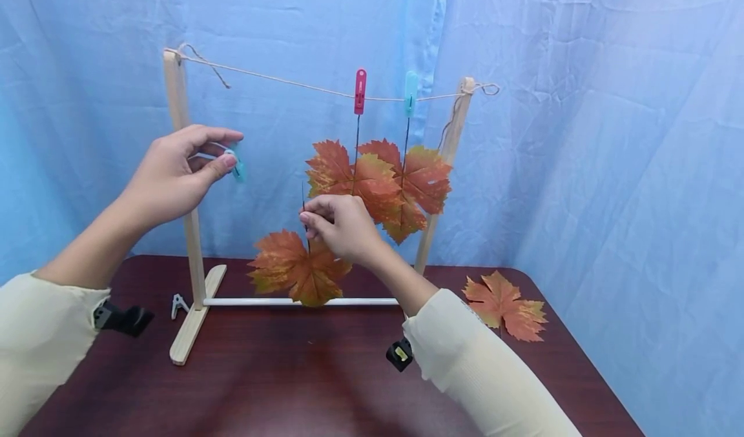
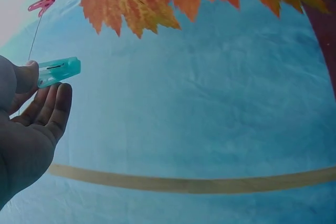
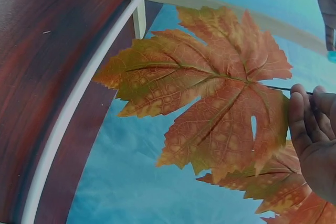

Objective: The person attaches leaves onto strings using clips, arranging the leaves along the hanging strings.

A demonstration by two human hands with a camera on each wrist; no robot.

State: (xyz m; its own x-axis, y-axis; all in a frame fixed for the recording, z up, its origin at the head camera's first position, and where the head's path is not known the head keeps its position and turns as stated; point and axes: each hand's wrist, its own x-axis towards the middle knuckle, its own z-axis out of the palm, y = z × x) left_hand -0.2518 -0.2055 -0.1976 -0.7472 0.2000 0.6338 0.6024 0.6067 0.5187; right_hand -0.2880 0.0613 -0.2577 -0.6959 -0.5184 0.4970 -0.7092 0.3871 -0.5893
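My left hand [image 1: 183, 172] pinches a teal clothespin [image 2: 60, 71] between thumb and fingers, left of the hanging leaves and below the string. My right hand [image 1: 343, 227] pinches the dark stem of an orange-red artificial maple leaf [image 3: 210, 82], which hangs below the fingers in front of the white bar. Two more leaves hang by their stems from the string [image 1: 267, 79]: one leaf [image 1: 334, 169] under a red clothespin [image 1: 360, 91], the other leaf [image 1: 427, 182] under a light teal clothespin [image 1: 411, 93]. These two leaves overlap.
The string runs between two wooden posts [image 1: 192, 230] joined low down by a white bar [image 1: 244, 301]. A pale clothespin [image 1: 179, 306] lies by the left foot of the stand. Another leaf [image 1: 504, 308] lies at the right of the dark red table [image 1: 290, 379]. Blue curtains hang behind.
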